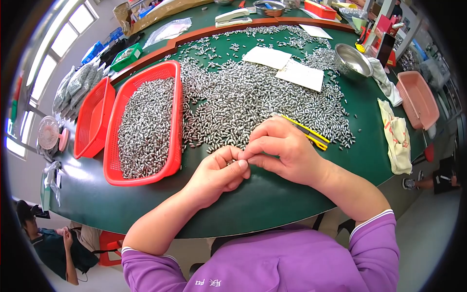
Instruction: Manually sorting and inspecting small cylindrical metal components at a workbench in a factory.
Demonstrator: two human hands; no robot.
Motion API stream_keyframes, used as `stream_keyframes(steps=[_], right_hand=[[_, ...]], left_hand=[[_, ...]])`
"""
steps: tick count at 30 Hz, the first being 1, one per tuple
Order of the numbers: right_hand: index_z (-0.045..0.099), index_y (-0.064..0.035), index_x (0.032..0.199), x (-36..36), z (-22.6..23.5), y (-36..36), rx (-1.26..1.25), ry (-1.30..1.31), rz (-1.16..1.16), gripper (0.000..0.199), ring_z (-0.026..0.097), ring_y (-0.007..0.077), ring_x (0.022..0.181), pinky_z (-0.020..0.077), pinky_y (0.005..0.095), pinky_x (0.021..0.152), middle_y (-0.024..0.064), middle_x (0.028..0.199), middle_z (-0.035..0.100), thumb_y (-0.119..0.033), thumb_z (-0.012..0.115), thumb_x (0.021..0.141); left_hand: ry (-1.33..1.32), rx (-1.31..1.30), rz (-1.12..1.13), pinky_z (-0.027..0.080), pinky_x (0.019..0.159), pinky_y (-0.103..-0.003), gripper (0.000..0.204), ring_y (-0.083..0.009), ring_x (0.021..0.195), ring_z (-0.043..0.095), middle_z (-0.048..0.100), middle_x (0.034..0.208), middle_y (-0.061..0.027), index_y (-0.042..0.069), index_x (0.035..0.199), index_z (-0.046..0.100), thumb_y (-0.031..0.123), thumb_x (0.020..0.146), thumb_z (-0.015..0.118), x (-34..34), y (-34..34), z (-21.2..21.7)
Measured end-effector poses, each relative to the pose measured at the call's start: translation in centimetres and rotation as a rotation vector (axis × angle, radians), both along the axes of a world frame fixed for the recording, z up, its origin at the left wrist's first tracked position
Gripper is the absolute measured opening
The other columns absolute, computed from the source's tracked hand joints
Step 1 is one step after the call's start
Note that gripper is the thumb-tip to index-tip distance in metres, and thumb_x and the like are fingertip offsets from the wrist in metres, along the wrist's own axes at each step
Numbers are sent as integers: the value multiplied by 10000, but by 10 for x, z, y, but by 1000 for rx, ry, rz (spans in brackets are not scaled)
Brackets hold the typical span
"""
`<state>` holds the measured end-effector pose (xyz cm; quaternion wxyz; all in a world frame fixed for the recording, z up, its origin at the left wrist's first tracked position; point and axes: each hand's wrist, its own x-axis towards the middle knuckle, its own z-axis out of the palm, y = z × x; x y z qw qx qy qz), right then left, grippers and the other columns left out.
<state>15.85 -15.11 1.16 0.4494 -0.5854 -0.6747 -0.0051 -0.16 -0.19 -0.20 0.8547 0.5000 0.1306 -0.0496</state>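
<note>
My left grip [219,173] and my right grip [279,148] meet at the fingertips; whether they pinch something, I cannot tell. Silver pellets [233,97] lie beyond them on the green table [243,209], more in the red basket [141,181] leftward. They seem light, hard, rather slippery; better to hold one around its middle.

At the left edge stands a small white fan with a round cage [48,132]; above it lie heaped grey plastic bags [80,87], with a bright green plastic box [131,60] near them; at the far side sits a white stapler [232,18]; to the right, a round, shiny metal bowl [353,60] stands just beside a crumpled white cloth [386,82]; near that are a pink rectangular plastic basin [417,97] and a cream cloth with red marks [396,138].
</note>
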Motion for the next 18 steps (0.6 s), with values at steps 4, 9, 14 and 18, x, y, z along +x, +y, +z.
stream_keyframes(steps=[4,9,14,18], right_hand=[[701,-130,904,2,2,0,43,31,-74,125,586,240,856,477,370,776,32,899,612,-139,740,786],[707,-133,918,3,3,0,79,-12,-37,145,585,244,849,474,367,766,33,909,612,-143,745,779],[709,-136,925,4,0,1,82,-53,-27,154,581,243,854,475,362,767,33,930,608,-152,742,776],[709,-139,927,4,3,-1,68,-93,-49,162,580,237,865,479,367,778,28,940,606,-152,739,768]], left_hand=[[-35,-40,7,286,496,-188,135,-45,577,392,595,887,-25,65,1078,536,178,1004,542,0,0,2],[-37,-22,34,292,487,-190,118,-49,557,385,591,859,-38,62,1070,545,163,1013,523,1,-1,2],[-34,10,60,289,482,-188,102,-53,540,372,583,848,-47,70,1055,546,160,1014,519,1,-2,1],[-34,5,78,294,480,-190,106,-56,540,374,579,842,-40,67,1059,547,160,1015,518,1,-3,-1]])
